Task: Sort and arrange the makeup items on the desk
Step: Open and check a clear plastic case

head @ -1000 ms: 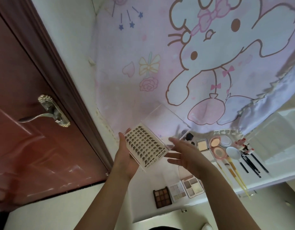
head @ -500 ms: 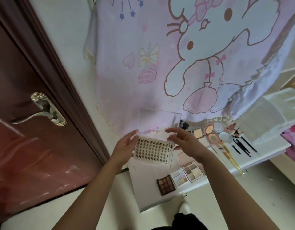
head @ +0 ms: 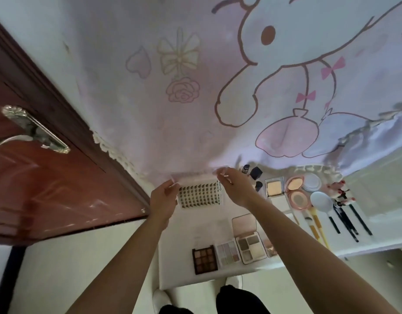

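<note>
Closest in is the front edge of the white desk point(head: 184, 275), and along it sit three in a row: a dark brown eyeshadow palette point(head: 205, 259), a pale shimmer palette point(head: 228, 251) right against its right side, then an open four-pan palette point(head: 247, 242) with its lid tipped back. Both forearms reach over them.

Further up, there's the lash tray point(head: 199, 193), flat on the desk towards its back left, with rows of dark lash clusters facing up. The left hand point(head: 162, 200) is at the tray's left edge, thumb and fingertips pinched on the left corner of the clear lid point(head: 195, 175). The right hand point(head: 237, 189) matches it on the other side, fingertips nipping the lid's right corner. The lid is raised along the tray's far edge; how steeply, hard to tell.

Right of the hands are a square powder compact point(head: 274, 186), an open round pink compact point(head: 296, 191), a pale blue round-headed tool point(head: 322, 201) and a spread of brushes point(head: 340, 220) laid side by side. Small dark bottles point(head: 255, 173) sit just behind the right hand.

Behind it all hangs a pink cartoon cloth point(head: 218, 87), and off left there's a reddish-brown door point(head: 48, 177) with a metal handle point(head: 34, 130).
</note>
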Available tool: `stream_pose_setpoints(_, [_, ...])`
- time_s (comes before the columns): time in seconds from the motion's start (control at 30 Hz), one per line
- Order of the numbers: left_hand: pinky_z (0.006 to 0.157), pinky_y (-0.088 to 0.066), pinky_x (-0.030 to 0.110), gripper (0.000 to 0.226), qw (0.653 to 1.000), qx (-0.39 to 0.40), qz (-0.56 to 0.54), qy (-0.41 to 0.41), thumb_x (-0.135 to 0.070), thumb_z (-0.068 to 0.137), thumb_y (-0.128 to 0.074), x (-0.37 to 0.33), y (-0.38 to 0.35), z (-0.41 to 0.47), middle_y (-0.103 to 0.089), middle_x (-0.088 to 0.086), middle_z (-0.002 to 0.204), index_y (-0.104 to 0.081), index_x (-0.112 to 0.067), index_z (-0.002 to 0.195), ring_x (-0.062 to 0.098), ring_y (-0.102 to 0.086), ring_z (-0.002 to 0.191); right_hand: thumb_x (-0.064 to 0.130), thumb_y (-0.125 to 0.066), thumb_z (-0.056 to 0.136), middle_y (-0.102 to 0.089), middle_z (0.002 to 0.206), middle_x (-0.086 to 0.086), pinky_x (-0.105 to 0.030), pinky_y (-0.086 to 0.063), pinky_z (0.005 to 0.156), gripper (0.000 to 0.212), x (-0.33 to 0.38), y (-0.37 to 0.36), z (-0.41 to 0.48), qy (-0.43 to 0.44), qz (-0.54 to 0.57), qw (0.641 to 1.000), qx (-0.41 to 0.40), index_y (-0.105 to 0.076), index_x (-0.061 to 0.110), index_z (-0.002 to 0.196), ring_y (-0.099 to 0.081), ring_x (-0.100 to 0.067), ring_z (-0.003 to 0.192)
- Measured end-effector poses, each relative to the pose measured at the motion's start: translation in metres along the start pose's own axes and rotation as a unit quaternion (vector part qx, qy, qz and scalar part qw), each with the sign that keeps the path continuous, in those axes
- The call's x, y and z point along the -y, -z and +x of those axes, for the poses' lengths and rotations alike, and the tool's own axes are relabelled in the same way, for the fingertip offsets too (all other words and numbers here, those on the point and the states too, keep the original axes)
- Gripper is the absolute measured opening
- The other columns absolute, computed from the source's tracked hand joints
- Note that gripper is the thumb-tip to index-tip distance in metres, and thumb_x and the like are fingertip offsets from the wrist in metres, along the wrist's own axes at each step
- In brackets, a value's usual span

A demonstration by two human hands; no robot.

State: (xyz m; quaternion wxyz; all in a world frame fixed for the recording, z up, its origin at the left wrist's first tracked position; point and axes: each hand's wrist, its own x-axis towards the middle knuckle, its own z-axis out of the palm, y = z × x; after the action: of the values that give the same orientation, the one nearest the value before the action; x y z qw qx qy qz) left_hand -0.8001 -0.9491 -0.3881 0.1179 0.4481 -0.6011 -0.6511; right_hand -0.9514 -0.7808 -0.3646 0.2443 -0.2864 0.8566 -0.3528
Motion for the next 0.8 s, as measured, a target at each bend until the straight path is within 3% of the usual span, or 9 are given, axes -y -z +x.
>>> stream_pose_setpoints(0.07, [0.077, -0.050, 0.036, 0.031, 1.000, -0.014, 0.005, 0.019, -0.022, 0.096, -0.061, 0.017, -0.007, 0.015, -0.058, 0.002, 0.083, -0.063, -0.008, 0.124, 0.017, -0.054, 0.081, 0.027, -0.044, 0.105, -0.067, 0.118, -0.006, -0.041, -0.051, 0.094, 0.026, -0.016, -0.011, 0.016, -0.014, -0.016, 1.000, 0.022, -0.060, 0.017, 0.123, -0.064, -0.026, 0.107])
stream_pose_setpoints(0.13, [0.078, -0.052, 0.037, 0.035, 0.999, -0.021, 0.023, 0.042, -0.021, 0.097, -0.060, 0.034, -0.013, 0.028, -0.060, 0.000, 0.083, -0.059, -0.001, 0.126, 0.018, -0.057, 0.082, 0.029, -0.041, 0.105, -0.066, 0.121, -0.003, -0.038, -0.049, 0.093, 0.028, -0.032, -0.021, 0.026, -0.027, -0.046, 0.998, 0.044, -0.058, 0.020, 0.125, -0.063, -0.023, 0.109])
stream_pose_setpoints(0.27, [0.086, -0.058, 0.047, 0.030, 0.995, -0.036, 0.048, 0.080, -0.018, 0.095, -0.061, 0.064, -0.020, 0.049, -0.069, 0.008, 0.111, -0.064, -0.012, 0.125, 0.026, -0.067, 0.100, 0.015, -0.041, 0.104, -0.058, 0.136, -0.003, -0.029, -0.041, 0.096, 0.033, -0.053, -0.041, 0.039, -0.049, -0.020, 0.996, 0.074, -0.053, 0.019, 0.134, -0.057, -0.020, 0.122])
stream_pose_setpoints(0.37, [0.082, -0.059, 0.045, 0.028, 0.992, -0.044, 0.077, 0.090, -0.013, 0.096, -0.059, 0.072, -0.023, 0.060, -0.069, 0.005, 0.103, -0.066, -0.016, 0.123, 0.024, -0.067, 0.090, 0.011, -0.044, 0.102, -0.055, 0.138, -0.008, -0.034, -0.047, 0.098, 0.041, -0.062, -0.052, 0.047, -0.095, 0.007, 0.992, 0.083, -0.046, 0.023, 0.142, -0.056, -0.023, 0.123])
stream_pose_setpoints(0.43, [0.084, -0.059, 0.048, 0.026, 0.989, -0.052, 0.116, 0.079, -0.013, 0.095, -0.058, 0.074, -0.023, 0.066, -0.070, 0.001, 0.100, -0.069, -0.019, 0.118, 0.024, -0.068, 0.087, 0.009, -0.046, 0.100, -0.054, 0.139, -0.008, -0.035, -0.051, 0.092, 0.049, -0.065, -0.055, 0.050, -0.126, 0.013, 0.987, 0.096, -0.041, 0.026, 0.146, -0.055, -0.023, 0.120])
stream_pose_setpoints(0.53, [0.089, -0.056, 0.047, 0.024, 0.977, -0.055, 0.198, 0.046, -0.016, 0.092, -0.060, 0.078, -0.022, 0.075, -0.072, 0.003, 0.110, -0.073, -0.023, 0.112, 0.027, -0.068, 0.099, 0.006, -0.043, 0.097, -0.053, 0.139, -0.004, -0.024, -0.048, 0.067, 0.060, -0.069, -0.056, 0.053, -0.147, 0.004, 0.983, 0.112, -0.035, 0.031, 0.151, -0.057, -0.021, 0.110])
stream_pose_setpoints(0.6, [0.089, -0.056, 0.046, 0.023, 0.976, -0.062, 0.205, 0.045, -0.017, 0.091, -0.062, 0.080, -0.024, 0.082, -0.073, 0.002, 0.109, -0.074, -0.025, 0.109, 0.025, -0.069, 0.097, 0.007, -0.040, 0.097, -0.052, 0.142, -0.004, -0.021, -0.046, 0.064, 0.063, -0.071, -0.057, 0.057, -0.153, 0.003, 0.982, 0.113, -0.030, 0.031, 0.155, -0.059, -0.020, 0.105])
stream_pose_setpoints(0.7, [0.086, -0.058, 0.041, 0.022, 0.976, -0.076, 0.200, 0.041, -0.020, 0.089, -0.066, 0.078, -0.029, 0.092, -0.075, -0.001, 0.101, -0.074, -0.025, 0.109, 0.019, -0.071, 0.082, 0.004, -0.036, 0.096, -0.051, 0.148, -0.004, -0.021, -0.047, 0.077, 0.068, -0.071, -0.057, 0.065, -0.161, -0.014, 0.982, 0.094, -0.022, 0.030, 0.157, -0.058, -0.022, 0.116])
stream_pose_setpoints(0.8, [0.088, -0.057, 0.041, 0.025, 0.973, -0.085, 0.214, 0.025, -0.023, 0.089, -0.066, 0.077, -0.034, 0.100, -0.076, 0.002, 0.099, -0.073, -0.021, 0.113, 0.024, -0.071, 0.086, 0.002, -0.034, 0.095, -0.049, 0.149, -0.007, -0.032, -0.050, 0.091, 0.068, -0.072, -0.059, 0.070, -0.169, -0.025, 0.982, 0.075, -0.022, 0.027, 0.157, -0.055, -0.026, 0.126])
